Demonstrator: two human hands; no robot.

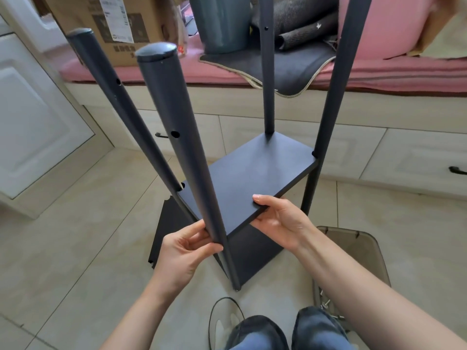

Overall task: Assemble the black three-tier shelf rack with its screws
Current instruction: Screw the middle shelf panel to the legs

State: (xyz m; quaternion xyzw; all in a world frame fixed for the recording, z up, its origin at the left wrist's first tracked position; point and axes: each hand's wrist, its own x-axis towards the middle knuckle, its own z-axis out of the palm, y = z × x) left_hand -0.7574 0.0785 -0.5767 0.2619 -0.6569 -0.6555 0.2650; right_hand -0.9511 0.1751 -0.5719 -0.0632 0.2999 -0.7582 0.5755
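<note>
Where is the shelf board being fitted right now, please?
In the head view, the shelf board sits centre frame between the four poles, above the bottom board; the right hand grips its near edge.

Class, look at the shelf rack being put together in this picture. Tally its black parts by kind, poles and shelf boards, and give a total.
Upright poles: 4 (near left, far left, far right, near right)
Shelf boards: 3 (one held between the poles, one lower down, one loose at the left)
Total: 7
</note>
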